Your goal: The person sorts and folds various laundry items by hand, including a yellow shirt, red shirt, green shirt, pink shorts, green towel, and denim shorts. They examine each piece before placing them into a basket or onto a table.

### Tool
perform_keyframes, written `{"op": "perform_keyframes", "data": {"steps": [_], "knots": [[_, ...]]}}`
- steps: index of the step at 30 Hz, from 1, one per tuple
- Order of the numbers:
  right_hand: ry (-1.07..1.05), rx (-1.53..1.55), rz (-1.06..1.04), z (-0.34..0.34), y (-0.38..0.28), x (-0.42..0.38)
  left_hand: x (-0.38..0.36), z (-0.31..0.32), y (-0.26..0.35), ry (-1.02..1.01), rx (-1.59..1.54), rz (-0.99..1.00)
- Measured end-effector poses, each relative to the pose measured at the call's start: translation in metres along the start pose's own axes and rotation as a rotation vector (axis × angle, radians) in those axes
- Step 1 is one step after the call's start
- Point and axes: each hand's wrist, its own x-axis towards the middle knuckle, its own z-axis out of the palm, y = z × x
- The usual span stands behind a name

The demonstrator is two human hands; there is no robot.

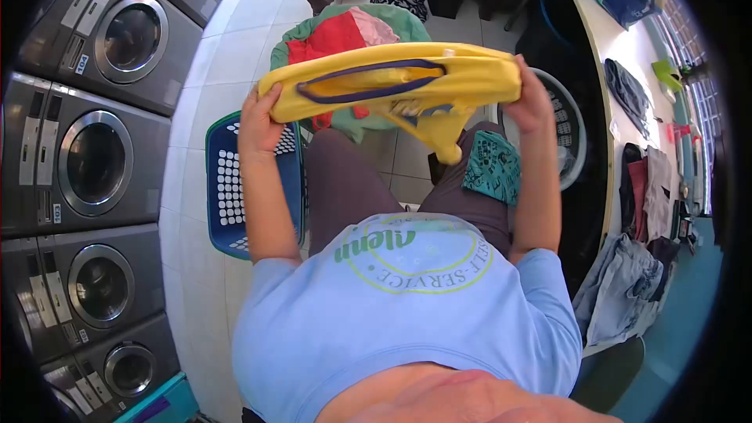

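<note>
Both hands hold a yellow garment (470, 74), probably a shirt, stretched between them above my lap. A dark blue edged opening, like a neckline, faces up, and one part of the fabric dangles in the middle. My left hand (261, 119) is closed on its left end. My right hand (531, 98) grips its right end, with the fingers partly hidden behind the fabric. A folded teal patterned cloth (492, 168) lies on my right thigh, below the right hand. Beyond the garment sits a heap of laundry with a red cloth (323, 37) and a green cloth (407, 23).
A blue laundry basket (231, 188) stands left of my legs, and a white basket (576, 121) stands at the right. Front-loading machines (95, 160) line the left side. Along the right runs a table (599, 55) with folded jeans (623, 278) and other clothes.
</note>
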Motion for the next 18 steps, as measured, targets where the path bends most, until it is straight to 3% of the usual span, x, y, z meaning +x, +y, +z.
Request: {"op": "perform_keyframes", "data": {"steps": [2,5,8,10,12,13,14,15,16,17,18], "knots": [[0.098,-0.215,0.068,-0.016,-0.029,0.004,0.008,-0.027,0.003,-0.087,0.314,-0.037],[0.148,-0.605,0.139,-0.014,-0.05,0.02,0.026,-0.004,0.027,0.045,0.54,0.041],[0.205,-0.671,-0.211,0.016,-0.067,0.04,0.036,0.03,0.076,0.182,0.675,0.183],[0.147,-0.649,-0.703,0.069,-0.077,0.026,0.028,0.052,0.106,0.165,0.582,0.754],[0.181,-0.811,-1.326,0.121,-0.063,-0.019,-0.025,0.108,0.124,0.358,0.624,1.244],[0.218,-0.997,-1.594,0.121,-0.05,-0.033,-0.028,0.076,0.12,0.338,0.588,1.429],[0.263,-1.212,-1.712,0.109,-0.031,-0.036,-0.022,0.051,0.102,0.249,0.789,1.358],[0.301,-1.57,-1.605,0.083,-0.01,-0.026,-0.015,0.027,0.084,0.151,0.987,1.292],[0.289,-2.151,-0.919,0.046,0.016,0.002,-0.002,0.023,0.056,-0.012,1.377,0.907],[0.089,-2.399,-0.121,0.006,0.031,0.019,0.008,0.018,0.028,-0.18,1.709,0.464],[-0.053,-2.285,0.351,-0.034,0.033,0.025,0.014,0.008,0.005,-0.345,1.975,-0.022]]}}
